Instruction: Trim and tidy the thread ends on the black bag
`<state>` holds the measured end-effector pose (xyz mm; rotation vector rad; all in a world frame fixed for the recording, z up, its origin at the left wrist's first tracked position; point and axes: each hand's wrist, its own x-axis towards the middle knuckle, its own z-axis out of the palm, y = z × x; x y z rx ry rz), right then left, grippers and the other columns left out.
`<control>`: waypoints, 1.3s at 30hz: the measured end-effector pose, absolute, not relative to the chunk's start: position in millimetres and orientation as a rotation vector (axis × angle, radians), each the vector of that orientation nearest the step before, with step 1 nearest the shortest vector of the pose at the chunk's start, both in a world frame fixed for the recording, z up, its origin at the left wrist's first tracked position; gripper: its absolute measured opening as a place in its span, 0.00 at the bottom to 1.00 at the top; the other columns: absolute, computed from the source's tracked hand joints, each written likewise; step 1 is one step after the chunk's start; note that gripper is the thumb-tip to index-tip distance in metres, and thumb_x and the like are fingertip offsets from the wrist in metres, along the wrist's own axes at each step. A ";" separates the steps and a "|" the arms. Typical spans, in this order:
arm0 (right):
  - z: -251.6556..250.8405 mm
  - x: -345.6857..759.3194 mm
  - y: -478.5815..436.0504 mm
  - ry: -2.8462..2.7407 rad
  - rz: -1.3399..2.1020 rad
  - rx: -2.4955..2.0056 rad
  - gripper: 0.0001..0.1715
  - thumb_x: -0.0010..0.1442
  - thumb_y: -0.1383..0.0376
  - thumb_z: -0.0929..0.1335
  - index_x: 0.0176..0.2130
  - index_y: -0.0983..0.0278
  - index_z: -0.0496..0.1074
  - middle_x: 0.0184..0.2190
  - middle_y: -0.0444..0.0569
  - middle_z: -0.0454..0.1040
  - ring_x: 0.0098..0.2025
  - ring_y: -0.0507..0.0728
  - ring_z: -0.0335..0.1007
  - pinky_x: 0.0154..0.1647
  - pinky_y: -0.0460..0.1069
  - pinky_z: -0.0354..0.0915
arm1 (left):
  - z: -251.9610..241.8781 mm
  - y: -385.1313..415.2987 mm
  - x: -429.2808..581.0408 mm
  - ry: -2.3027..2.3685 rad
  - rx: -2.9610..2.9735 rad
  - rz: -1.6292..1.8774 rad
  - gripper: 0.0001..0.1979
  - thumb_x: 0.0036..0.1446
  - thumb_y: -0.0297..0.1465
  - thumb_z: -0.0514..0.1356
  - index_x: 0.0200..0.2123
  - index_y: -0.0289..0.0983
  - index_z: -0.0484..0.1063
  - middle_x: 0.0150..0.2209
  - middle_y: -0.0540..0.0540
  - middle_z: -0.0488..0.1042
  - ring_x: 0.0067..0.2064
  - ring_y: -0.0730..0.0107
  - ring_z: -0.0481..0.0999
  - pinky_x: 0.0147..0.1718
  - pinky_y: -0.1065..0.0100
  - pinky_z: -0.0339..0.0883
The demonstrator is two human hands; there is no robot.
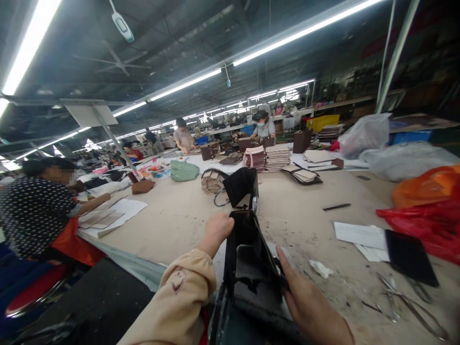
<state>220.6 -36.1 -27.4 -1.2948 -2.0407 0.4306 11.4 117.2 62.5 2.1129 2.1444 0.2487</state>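
Observation:
A black, glossy, stiff-sided handbag stands open in front of me at the table's near edge, and I look down into its dark inside. My left hand grips the bag's far left rim, with its fingers closed over the edge. Along the bag's right wall, my right hand holds the side, its fingertips partly hidden by the bag. Just beyond the bag stands another black bag piece. Behind that piece sits a bundle of beige panels with a dark cord looped beside it.
At right lie scissors, a black tablet-like slab, white papers, a dark strip and a red plastic bag. Stacked panels stand farther back. A co-worker in a dotted top sits at left.

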 end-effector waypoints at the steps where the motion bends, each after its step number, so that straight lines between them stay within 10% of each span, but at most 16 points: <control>1: -22.2 229.3 -29.2 -2.045 0.457 -1.288 0.44 0.54 0.75 0.55 0.65 0.65 0.30 0.58 0.56 0.61 0.57 0.57 0.59 0.53 0.55 0.63 | 66.2 114.3 6.7 2.126 2.050 0.281 0.15 0.50 0.31 0.49 0.24 0.34 0.74 0.30 0.38 0.77 0.39 0.60 0.75 0.37 0.65 0.65; 6: 12.1 269.6 12.4 -2.104 0.522 -1.248 0.41 0.55 0.72 0.58 0.64 0.63 0.41 0.54 0.53 0.67 0.52 0.57 0.66 0.50 0.52 0.65 | 90.9 90.6 -12.5 1.946 1.719 0.499 0.14 0.46 0.31 0.48 0.18 0.33 0.70 0.14 0.46 0.70 0.17 0.71 0.70 0.18 0.72 0.61; 15: 38.1 272.9 62.3 -2.349 0.485 -1.074 0.35 0.55 0.69 0.61 0.62 0.64 0.52 0.47 0.51 0.73 0.45 0.56 0.71 0.47 0.50 0.65 | 69.4 -16.2 -21.0 1.706 1.131 0.889 0.16 0.45 0.37 0.52 0.15 0.32 0.66 0.11 0.46 0.67 0.11 0.75 0.61 0.13 0.72 0.54; 25: -5.3 243.5 61.4 -2.464 0.655 -0.888 0.31 0.56 0.71 0.60 0.59 0.61 0.57 0.53 0.49 0.68 0.53 0.56 0.65 0.54 0.53 0.61 | 52.5 -100.5 -26.7 1.579 1.190 0.493 0.22 0.51 0.47 0.51 0.18 0.35 0.66 0.15 0.46 0.71 0.16 0.73 0.66 0.17 0.71 0.58; 33: -29.0 236.8 70.2 -2.311 0.719 -1.027 0.33 0.55 0.72 0.59 0.60 0.62 0.56 0.53 0.47 0.68 0.54 0.56 0.64 0.55 0.53 0.60 | 77.5 -32.4 2.3 1.489 2.558 0.598 0.08 0.55 0.31 0.54 0.38 0.42 0.71 0.37 0.48 0.73 0.40 0.67 0.70 0.41 0.66 0.62; 39: -10.9 232.0 70.6 -2.303 0.552 -1.281 0.32 0.55 0.70 0.60 0.59 0.59 0.59 0.47 0.48 0.73 0.46 0.57 0.71 0.47 0.51 0.65 | 60.4 28.4 18.1 1.487 2.808 0.378 0.08 0.49 0.33 0.61 0.36 0.40 0.72 0.38 0.47 0.68 0.42 0.63 0.66 0.42 0.63 0.62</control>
